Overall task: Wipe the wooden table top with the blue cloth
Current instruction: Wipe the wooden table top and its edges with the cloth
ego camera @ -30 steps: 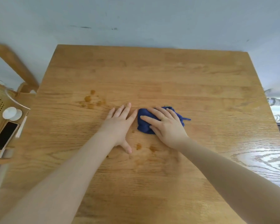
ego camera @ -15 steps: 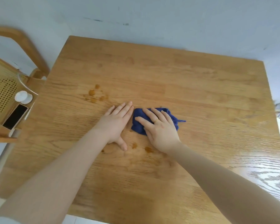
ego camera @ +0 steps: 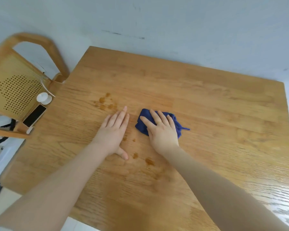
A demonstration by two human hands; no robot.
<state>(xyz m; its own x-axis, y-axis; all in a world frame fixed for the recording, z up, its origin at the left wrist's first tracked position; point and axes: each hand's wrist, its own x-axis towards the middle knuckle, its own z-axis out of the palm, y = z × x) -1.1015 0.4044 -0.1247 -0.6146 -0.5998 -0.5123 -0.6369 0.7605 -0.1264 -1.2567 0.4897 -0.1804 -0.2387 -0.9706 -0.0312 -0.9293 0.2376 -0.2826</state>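
Observation:
A square wooden table top (ego camera: 207, 100) fills the view. A crumpled blue cloth (ego camera: 143, 120) lies near its middle, and my right hand (ego camera: 162, 132) presses flat on top of it, covering most of it. My left hand (ego camera: 113, 132) rests flat on the bare wood just left of the cloth, fingers apart, holding nothing. Brown stains (ego camera: 105, 102) sit beyond my left hand. More brown spots (ego camera: 148, 161) lie between my two wrists.
A wooden chair (ego camera: 18, 90) with a perforated back stands against the table's left edge. On its seat lie a black phone (ego camera: 34, 115) and a small white round object (ego camera: 43, 98). A pale wall runs behind the table's far edge.
The view has shifted, so the table sits further right and the chair shows more. My right hand has slid the cloth slightly away from my left hand, opening a gap.

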